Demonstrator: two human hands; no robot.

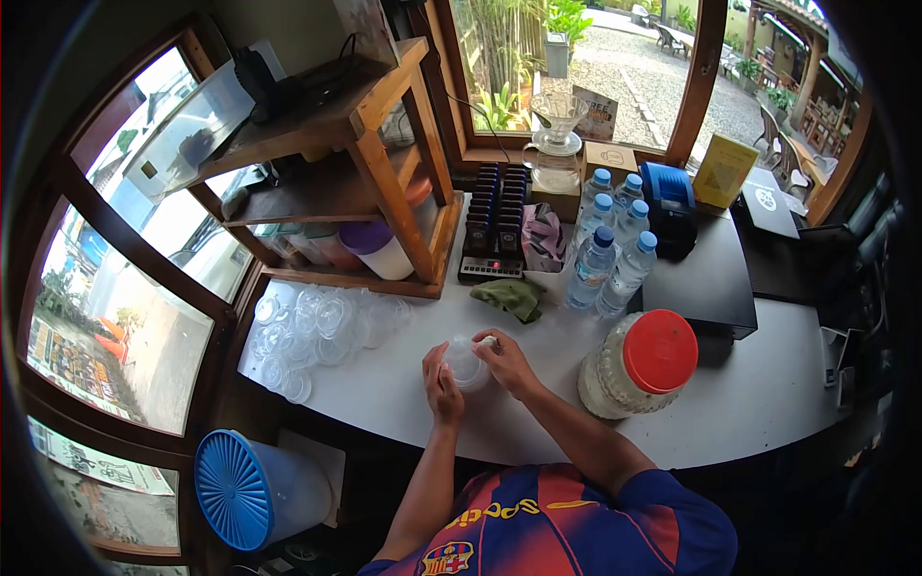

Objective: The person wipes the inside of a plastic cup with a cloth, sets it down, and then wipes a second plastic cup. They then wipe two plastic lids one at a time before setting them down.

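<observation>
A clear plastic cup (466, 366) with a domed lid sits on the white counter (403, 384) between both hands. My left hand (441, 382) wraps the cup's left side. My right hand (503, 361) presses on its top right edge, fingertips pinching at the rim. Just to the left lies a heap of clear plastic dome lids (317, 326).
A big jar with a red lid (643, 363) stands right of my hands. Several water bottles (607, 257), a green cloth (509, 296), a rack of black pagers (495, 226) and a wooden shelf (365, 163) are behind. A blue-lidded bucket (245, 490) sits below the counter.
</observation>
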